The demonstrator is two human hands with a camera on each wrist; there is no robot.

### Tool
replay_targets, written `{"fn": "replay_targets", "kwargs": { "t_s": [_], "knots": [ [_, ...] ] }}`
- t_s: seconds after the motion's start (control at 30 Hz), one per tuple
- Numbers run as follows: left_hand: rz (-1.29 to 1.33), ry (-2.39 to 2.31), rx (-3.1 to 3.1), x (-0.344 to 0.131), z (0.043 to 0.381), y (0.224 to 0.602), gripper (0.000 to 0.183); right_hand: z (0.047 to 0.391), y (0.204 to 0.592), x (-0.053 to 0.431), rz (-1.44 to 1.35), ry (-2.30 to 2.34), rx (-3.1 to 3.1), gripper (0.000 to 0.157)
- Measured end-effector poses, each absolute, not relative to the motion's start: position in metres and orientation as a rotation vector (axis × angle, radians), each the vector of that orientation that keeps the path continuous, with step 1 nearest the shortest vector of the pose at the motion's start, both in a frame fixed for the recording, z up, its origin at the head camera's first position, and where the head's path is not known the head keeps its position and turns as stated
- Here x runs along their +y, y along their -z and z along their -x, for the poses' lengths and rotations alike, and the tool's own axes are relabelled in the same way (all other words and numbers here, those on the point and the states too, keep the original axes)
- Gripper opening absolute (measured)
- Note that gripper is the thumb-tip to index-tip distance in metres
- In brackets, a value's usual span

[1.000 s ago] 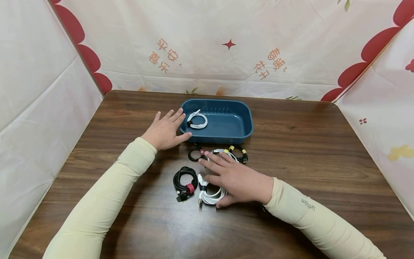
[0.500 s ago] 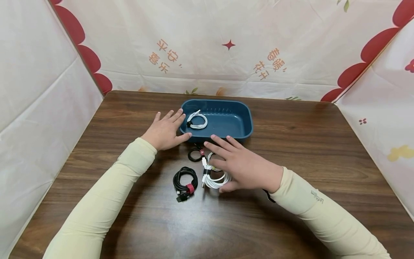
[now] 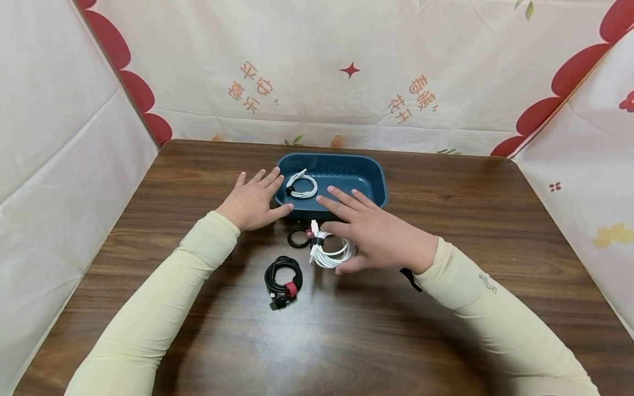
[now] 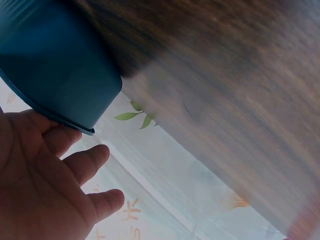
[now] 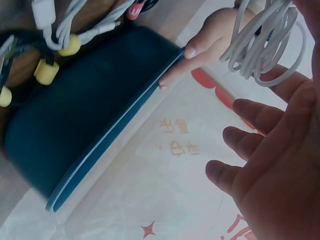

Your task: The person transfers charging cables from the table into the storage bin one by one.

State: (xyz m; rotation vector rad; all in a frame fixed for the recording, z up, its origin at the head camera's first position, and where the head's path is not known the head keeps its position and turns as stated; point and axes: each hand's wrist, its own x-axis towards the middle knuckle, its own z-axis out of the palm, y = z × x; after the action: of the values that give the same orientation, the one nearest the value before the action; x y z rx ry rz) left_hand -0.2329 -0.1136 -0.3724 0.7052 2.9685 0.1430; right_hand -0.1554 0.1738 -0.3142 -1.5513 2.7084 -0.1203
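My right hand (image 3: 378, 236) pinches a coiled white cable (image 3: 324, 261) between thumb and forefinger, its other fingers spread. The coil is raised in front of a blue plastic basin (image 3: 306, 212), its black tie and white plugs on the left side. In the right wrist view the coil (image 5: 262, 45) hangs from the fingers, apart from the basin. My left hand (image 3: 252, 203) rests against the basin's left end, fingers straight and thumb by the near corner. Another coiled white cable (image 3: 306, 194) with a black tie lies inside the basin, at its left.
A black cable (image 3: 271, 272) with a red strap lies on the brown table (image 3: 208, 319). Closer to the basin is a smaller black coil (image 3: 292, 242) with a red tag. Cables with yellow ties (image 5: 47, 71) lie before the basin, hidden in the head view. Printed cloth (image 3: 307, 60) encloses the table.
My right hand has lifted the white cable off the table and carried it forward, up to the basin's near side. The left hand stays where it was.
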Motion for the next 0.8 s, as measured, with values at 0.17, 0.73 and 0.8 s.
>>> {"fn": "replay_targets", "kwargs": {
  "t_s": [0.17,0.73,0.8],
  "knots": [
    [-0.701,-0.152,2.962,-0.114,0.233,0.373,0.083,0.165,0.312,0.175,1.504,0.108,2.724,0.076],
    [-0.709,-0.125,2.961,-0.115,0.234,0.373,0.086,0.21,0.312,0.186,1.349,0.142,2.772,0.076],
    [-0.707,-0.13,2.959,-0.116,0.233,0.372,0.086,0.215,0.31,0.186,1.342,0.133,2.778,0.076]
  ]
}}
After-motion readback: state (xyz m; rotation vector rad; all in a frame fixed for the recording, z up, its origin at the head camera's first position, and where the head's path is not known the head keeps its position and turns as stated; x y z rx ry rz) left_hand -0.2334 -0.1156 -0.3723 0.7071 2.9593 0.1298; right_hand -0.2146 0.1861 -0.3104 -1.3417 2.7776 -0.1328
